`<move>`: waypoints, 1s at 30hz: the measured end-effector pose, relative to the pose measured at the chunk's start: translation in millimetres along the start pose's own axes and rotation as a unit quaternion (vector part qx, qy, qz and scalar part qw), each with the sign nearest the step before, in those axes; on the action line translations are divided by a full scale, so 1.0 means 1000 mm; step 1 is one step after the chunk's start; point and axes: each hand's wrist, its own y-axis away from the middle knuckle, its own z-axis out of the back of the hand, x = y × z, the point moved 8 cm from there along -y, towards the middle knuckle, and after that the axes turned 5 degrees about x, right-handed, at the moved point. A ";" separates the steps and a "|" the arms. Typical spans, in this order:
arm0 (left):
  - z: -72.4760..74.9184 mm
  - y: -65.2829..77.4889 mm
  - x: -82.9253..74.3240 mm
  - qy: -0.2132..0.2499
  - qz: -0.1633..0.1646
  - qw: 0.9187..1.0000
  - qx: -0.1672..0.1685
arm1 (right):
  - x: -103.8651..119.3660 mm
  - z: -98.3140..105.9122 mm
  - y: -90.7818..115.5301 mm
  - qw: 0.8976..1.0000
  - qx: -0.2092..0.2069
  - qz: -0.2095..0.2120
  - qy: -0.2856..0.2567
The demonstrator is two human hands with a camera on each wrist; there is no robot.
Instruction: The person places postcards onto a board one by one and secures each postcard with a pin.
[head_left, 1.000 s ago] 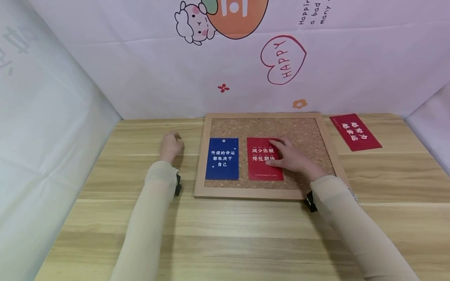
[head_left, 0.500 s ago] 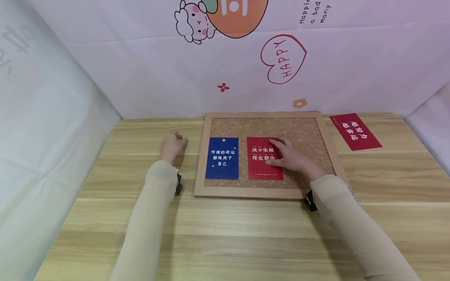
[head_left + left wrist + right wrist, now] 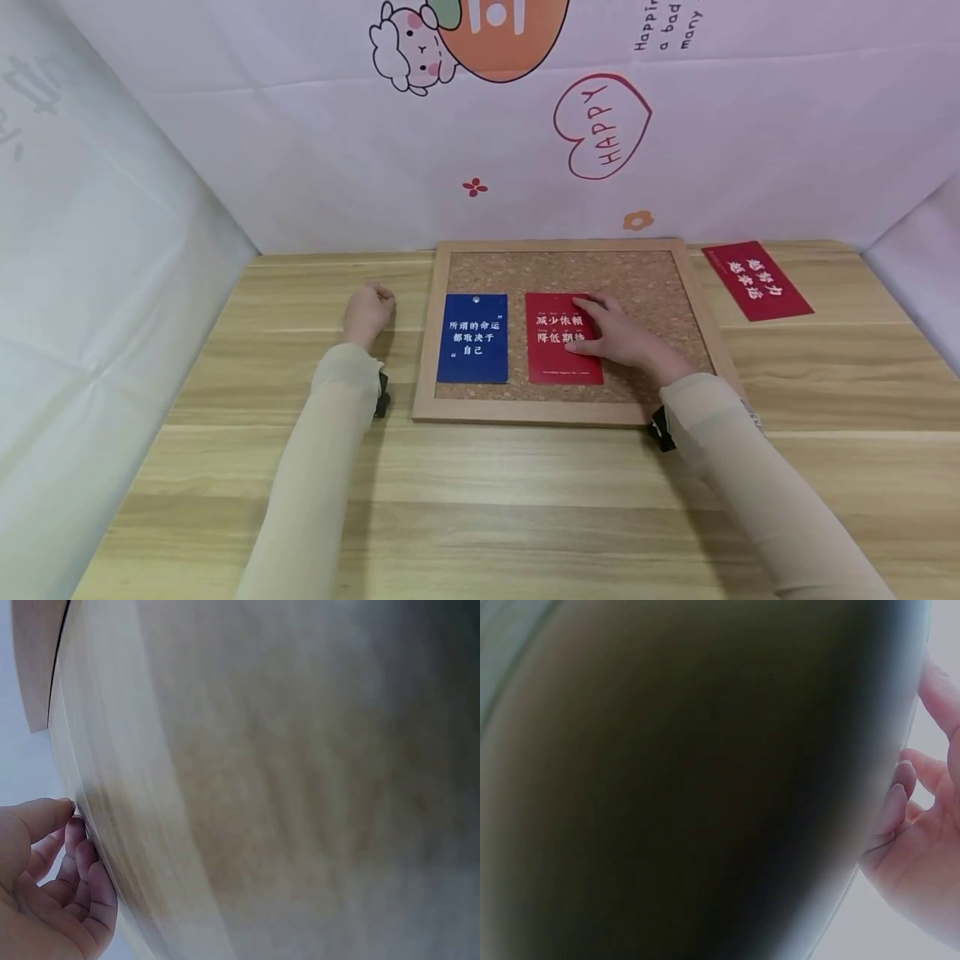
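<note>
In the head view a framed cork board [image 3: 637,275] lies on the table. A blue card [image 3: 476,337] is on its left side, a silver thumbtack [image 3: 476,299] at the card's top. My right hand [image 3: 618,333] rests on a red card [image 3: 551,354] to the right of the blue one, thumb and finger spread on its right part. Left of the board, my left hand [image 3: 369,312] is low over the table with curled fingers. In the left wrist view its thumb and forefinger pinch a tiny shiny thing [image 3: 76,814], apparently a thumbtack, mostly hidden.
Another red card [image 3: 757,281] lies tilted on the wooden table [image 3: 480,508], just right of the board. Printed white cloth [image 3: 315,167] stands behind the table and along its sides. The right wrist view is mostly dark blur.
A small dark-gold thing showed at my left fingertips a second ago; it is now out of sight in the head view as the fingers curl in. The right hand and cards stay put.
</note>
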 end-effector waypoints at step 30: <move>-0.029 0.018 -0.129 0.119 -0.089 0.989 0.005 | 0.001 0.000 0.001 1.000 -0.009 0.020 0.014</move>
